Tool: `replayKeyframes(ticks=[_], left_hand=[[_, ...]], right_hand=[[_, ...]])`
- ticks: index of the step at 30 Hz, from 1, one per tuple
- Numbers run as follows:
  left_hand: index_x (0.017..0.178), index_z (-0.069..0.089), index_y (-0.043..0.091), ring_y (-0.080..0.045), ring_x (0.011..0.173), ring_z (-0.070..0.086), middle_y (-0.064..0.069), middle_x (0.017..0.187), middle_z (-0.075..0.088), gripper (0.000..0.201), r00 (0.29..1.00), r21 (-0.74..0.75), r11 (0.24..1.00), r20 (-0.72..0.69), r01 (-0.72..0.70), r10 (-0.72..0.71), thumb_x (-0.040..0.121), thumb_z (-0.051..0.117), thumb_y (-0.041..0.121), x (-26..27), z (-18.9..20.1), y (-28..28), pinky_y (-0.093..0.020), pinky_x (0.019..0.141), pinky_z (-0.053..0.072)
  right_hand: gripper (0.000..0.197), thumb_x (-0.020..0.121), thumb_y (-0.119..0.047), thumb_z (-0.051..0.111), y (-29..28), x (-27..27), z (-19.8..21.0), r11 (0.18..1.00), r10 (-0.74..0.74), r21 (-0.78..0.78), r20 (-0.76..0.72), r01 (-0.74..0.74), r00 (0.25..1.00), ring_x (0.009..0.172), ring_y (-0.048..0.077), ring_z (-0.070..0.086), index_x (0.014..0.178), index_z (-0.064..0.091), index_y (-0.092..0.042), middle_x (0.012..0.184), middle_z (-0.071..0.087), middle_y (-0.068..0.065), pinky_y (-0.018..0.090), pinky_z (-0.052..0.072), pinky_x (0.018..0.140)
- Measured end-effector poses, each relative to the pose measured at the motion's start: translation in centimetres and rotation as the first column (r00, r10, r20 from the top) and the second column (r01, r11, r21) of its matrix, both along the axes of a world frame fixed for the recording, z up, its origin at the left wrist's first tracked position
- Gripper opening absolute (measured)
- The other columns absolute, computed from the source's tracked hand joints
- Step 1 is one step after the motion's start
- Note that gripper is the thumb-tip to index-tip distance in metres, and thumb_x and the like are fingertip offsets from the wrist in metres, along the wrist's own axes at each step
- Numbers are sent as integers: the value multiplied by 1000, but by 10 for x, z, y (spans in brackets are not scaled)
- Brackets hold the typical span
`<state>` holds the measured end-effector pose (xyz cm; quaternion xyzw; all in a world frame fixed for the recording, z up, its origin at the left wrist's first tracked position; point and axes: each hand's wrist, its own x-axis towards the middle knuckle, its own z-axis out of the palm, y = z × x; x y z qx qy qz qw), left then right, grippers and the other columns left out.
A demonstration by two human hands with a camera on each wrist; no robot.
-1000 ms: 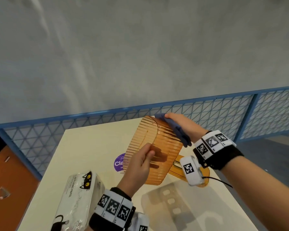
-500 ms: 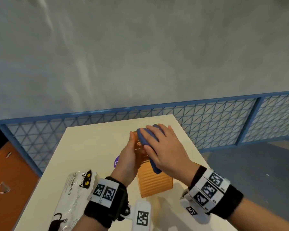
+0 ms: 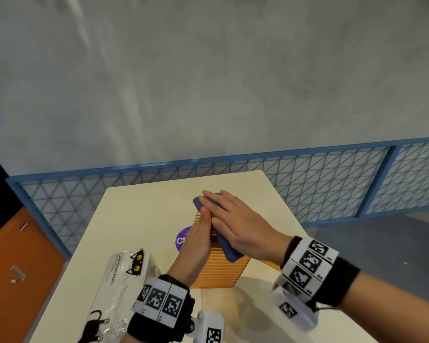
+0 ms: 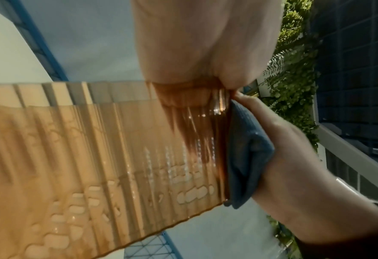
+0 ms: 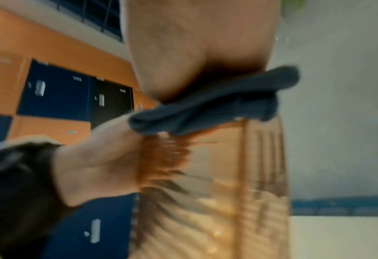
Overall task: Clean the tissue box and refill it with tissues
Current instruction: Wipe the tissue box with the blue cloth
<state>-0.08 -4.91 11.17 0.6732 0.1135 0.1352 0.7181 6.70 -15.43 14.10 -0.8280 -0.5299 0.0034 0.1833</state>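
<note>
The ribbed orange see-through tissue box (image 3: 218,269) stands on end on the cream table (image 3: 139,219). My left hand (image 3: 201,226) lies flat against its left face, fingers straight. My right hand (image 3: 229,216) presses a folded blue cloth (image 3: 227,246) flat on the opposite face. In the left wrist view the box (image 4: 94,157) shows water drops, with the cloth (image 4: 247,154) under my right hand (image 4: 294,157). In the blurred right wrist view the cloth (image 5: 216,105) sits on the box (image 5: 227,192). A wrapped tissue pack (image 3: 124,288) with a black cat print lies near left.
A purple round sticker (image 3: 182,240) lies on the table left of the box. An orange piece (image 3: 270,265) shows behind my right wrist. A blue mesh fence (image 3: 332,184) runs behind the table; an orange cabinet (image 3: 15,268) stands on the left.
The box was tilted up with my left hand at its near edge; it has been turned onto its end. Both hands now press it from either side, cloth on the right face.
</note>
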Motion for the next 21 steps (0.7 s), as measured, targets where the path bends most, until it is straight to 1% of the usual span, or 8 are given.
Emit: replayKeyframes(ticks=[2,5,8,11,14,16,19,21], left_hand=[[115,58,16,-5,83,67,1,94,71,50,1000,62,998,0,9,-9,98,18,41,-1,-1,3,-3,61,49],[103,62,24,-2,72,71,6,79,75,42,997,144,987,12,67,-70,96,25,42,-6,4,1,-10,61,52],[113,60,28,-10,85,72,4,93,74,43,993,152,982,18,112,-117,91,28,46,-7,4,-2,-17,70,56],[108,63,27,-8,86,71,3,98,73,42,991,-87,988,-20,127,-129,89,32,49,-4,3,-1,-21,72,55],[117,62,15,-19,92,71,-8,107,72,55,981,-493,858,-43,145,-190,96,24,50,-1,5,2,-33,77,54],[129,54,7,-22,91,69,-13,107,69,62,986,-647,759,-66,73,-152,98,23,51,0,-1,1,-30,72,58],[133,50,7,-21,96,66,-13,107,68,57,993,-748,662,-110,-49,-51,99,28,47,-1,-13,-7,-34,93,48],[123,56,11,-23,97,66,-12,102,69,45,995,-791,609,-96,-65,-19,99,35,42,-1,-17,-12,-37,92,50]], right_hand=[[49,100,-37,22,1,18,4,1000,-6,13,-88,8,996,144,13,20,148,21,-29,156,22,-9,35,17,119],[41,102,-32,25,-4,42,15,982,-172,7,-382,189,908,124,18,48,134,49,-21,140,51,3,25,34,100],[44,101,-29,28,-11,45,16,960,-226,31,-502,279,835,103,23,59,116,62,-6,121,65,12,21,39,83],[36,100,-31,33,-14,36,13,952,-243,73,-416,298,876,110,10,53,127,57,-27,129,60,-3,20,36,92],[40,99,-35,34,-13,21,1,970,-219,72,-171,234,961,120,19,52,138,43,-31,136,54,-6,35,43,99],[44,98,-40,30,-13,10,-12,978,-206,11,-17,206,978,114,24,52,141,35,-34,137,48,-9,40,47,92],[52,92,-44,23,-14,-10,-21,980,-191,-25,144,197,971,102,27,57,139,40,-29,133,53,-6,42,52,79],[48,91,-40,31,-14,-21,-21,987,-150,-7,275,158,950,95,29,61,133,47,-24,126,60,-2,41,54,73]])
